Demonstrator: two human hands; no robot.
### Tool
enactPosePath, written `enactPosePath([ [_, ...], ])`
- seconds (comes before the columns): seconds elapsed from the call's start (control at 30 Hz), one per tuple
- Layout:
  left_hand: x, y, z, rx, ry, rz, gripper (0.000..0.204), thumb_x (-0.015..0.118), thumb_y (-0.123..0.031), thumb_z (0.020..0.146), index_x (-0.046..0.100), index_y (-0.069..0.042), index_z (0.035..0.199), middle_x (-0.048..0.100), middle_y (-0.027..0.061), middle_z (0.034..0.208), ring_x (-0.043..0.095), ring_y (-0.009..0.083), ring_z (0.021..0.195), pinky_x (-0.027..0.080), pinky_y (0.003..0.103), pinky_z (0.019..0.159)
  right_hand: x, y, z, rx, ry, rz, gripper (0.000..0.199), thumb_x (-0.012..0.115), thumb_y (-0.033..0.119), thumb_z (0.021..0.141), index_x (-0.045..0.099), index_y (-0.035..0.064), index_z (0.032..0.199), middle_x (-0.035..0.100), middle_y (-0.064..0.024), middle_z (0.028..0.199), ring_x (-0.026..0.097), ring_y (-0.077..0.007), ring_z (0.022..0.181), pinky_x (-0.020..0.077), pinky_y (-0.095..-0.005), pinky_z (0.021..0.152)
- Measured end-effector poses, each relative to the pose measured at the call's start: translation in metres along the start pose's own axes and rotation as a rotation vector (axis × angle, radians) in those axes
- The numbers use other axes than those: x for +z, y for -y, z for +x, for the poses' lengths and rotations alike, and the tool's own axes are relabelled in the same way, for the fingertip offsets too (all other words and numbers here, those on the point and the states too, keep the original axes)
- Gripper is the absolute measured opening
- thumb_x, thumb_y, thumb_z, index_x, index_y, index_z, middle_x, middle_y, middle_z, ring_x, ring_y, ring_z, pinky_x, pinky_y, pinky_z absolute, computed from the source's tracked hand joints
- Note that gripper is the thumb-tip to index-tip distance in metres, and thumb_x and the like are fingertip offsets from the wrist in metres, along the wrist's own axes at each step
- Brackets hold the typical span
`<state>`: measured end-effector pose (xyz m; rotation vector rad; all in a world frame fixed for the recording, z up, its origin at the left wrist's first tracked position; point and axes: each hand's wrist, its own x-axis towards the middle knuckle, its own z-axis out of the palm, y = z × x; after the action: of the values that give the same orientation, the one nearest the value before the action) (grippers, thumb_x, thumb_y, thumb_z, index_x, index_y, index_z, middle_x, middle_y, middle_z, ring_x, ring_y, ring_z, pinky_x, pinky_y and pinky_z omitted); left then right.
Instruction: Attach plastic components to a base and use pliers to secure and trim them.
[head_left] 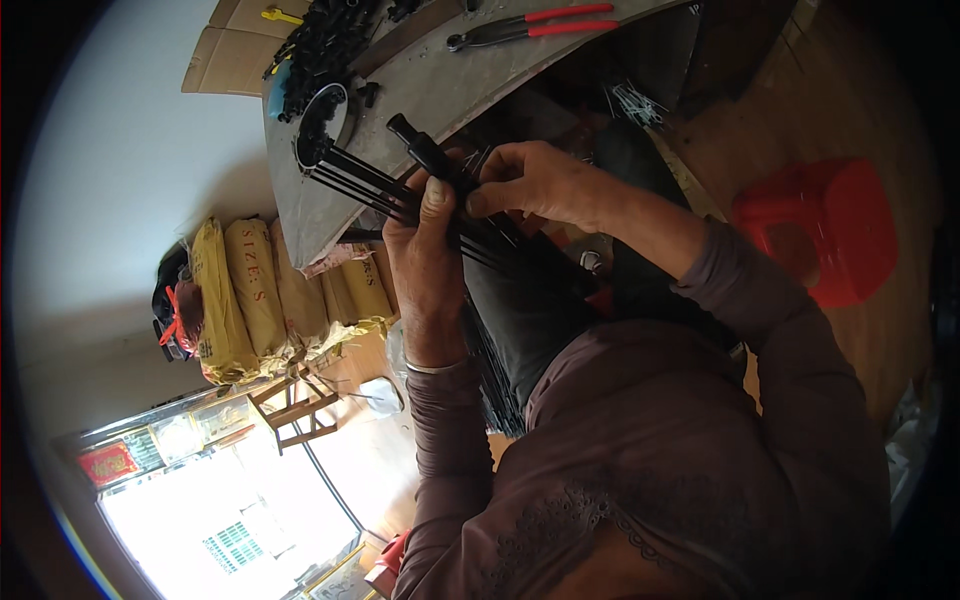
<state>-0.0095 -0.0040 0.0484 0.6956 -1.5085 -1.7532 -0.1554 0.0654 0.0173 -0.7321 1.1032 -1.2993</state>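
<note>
Fingers: left hand (430, 235) closed round black rods (370, 175) beside table edge (480, 95); right hand (520, 185) bent near black tube (426, 153), hold unclear; steady left grip likely best.

The black rods (370, 173) seem to vanish against dark trousers (515, 320); the top edge crops cardboard (232, 58).

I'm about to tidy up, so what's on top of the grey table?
I can see a red-handled tool, a heap of small black parts and a loose black piece on the table. The heap covers whatever lies beneath it.
</note>
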Motion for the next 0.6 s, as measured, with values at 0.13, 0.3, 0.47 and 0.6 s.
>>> enactPosePath([
  [0.13,-0.007,0.004,0.001,-0.003,0.112,-0.045,0.037,0.056,-0.027,0.095,0.059,0.003,0.116,0.064,0.0088,0.104,0.059,0.015,0.095,0.045,0.028,0.088,0.0,-0.003,0.005,0.008,0.002,-0.019,0.051,0.084,0.03,0.067,0.055,0.0056,0.1,0.054,0.0001,0.082,0.054,-0.0094,0.073,0.0462,-0.0243,0.061],
  [0.3,-0.002,0.006,-0.001,-0.061,0.042,-0.125,0.038,0.05,-0.029,0.098,0.058,0.003,0.116,0.064,0.0097,0.103,0.059,0.0148,0.096,0.045,0.028,0.087,0.011,-0.014,0.008,-0.149,-0.02,0.092,0.056,0.086,0.028,0.064,0.058,0.0007,0.104,0.057,-0.0043,0.089,0.057,-0.0131,0.081,0.0476,-0.0252,0.073],
  [0.47,0.015,0.001,-0.002,-0.071,-0.088,-0.026,0.041,0.047,-0.033,0.099,0.056,0.003,0.116,0.064,0.0114,0.099,0.06,0.0156,0.092,0.047,0.026,0.083,0.018,-0.01,0.007,-0.256,0.025,0.3,0.056,0.077,0.009,0.075,0.052,0.0034,0.124,0.063,-0.0039,0.103,0.056,-0.0086,0.095,0.0441,-0.0209,0.075],
  [0.6,0.017,-0.003,-0.006,0.014,-0.024,0.148,0.046,0.04,-0.036,0.101,0.053,0.005,0.118,0.064,0.0147,0.098,0.062,0.0197,0.088,0.051,0.03,0.079,0.017,-0.008,0.006,-0.207,0.025,0.293,0.056,0.077,0.008,0.074,0.052,0.0019,0.124,0.065,-0.0016,0.098,0.055,-0.0055,0.087,0.043,-0.0202,0.072],
])
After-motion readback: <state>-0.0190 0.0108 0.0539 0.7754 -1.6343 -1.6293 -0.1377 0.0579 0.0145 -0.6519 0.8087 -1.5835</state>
